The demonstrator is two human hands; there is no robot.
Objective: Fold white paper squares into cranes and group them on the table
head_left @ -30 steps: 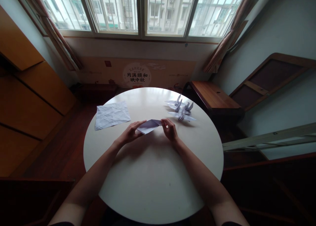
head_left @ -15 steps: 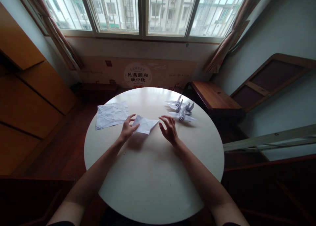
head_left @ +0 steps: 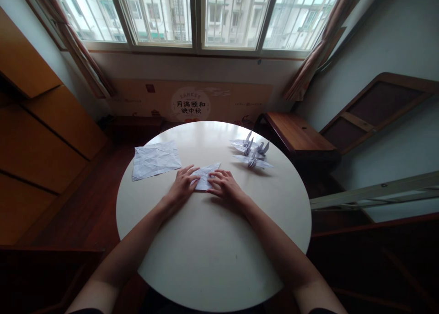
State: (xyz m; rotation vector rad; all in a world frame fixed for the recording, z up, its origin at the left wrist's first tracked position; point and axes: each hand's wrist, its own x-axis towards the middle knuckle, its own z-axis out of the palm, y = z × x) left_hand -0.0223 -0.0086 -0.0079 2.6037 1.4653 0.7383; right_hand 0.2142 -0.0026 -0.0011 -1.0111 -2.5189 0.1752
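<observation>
A folded piece of white, creased paper [head_left: 203,178] lies on the round white table, with its left and right edges partly hidden under my fingers. My left hand [head_left: 185,182] rests on the paper's left side, fingers stretched out and slightly apart. On the right side of the same paper, my right hand [head_left: 224,184] lies with its fingers extended and spread over it. Left of my hands is a larger creased white sheet [head_left: 156,160], lying flat. Several folded paper cranes [head_left: 253,154] stand grouped together beyond my right hand.
The round white table [head_left: 209,250] fills the space in front of me. Past it on the right stands a brown wooden bench [head_left: 302,133]. Orange-brown cabinets [head_left: 37,144] line the left side, and a barred window [head_left: 164,14] is ahead.
The folded paper, held raised in my left hand before, now lies lower on the table. My right hand has moved left onto it, and my left hand has shifted slightly right.
</observation>
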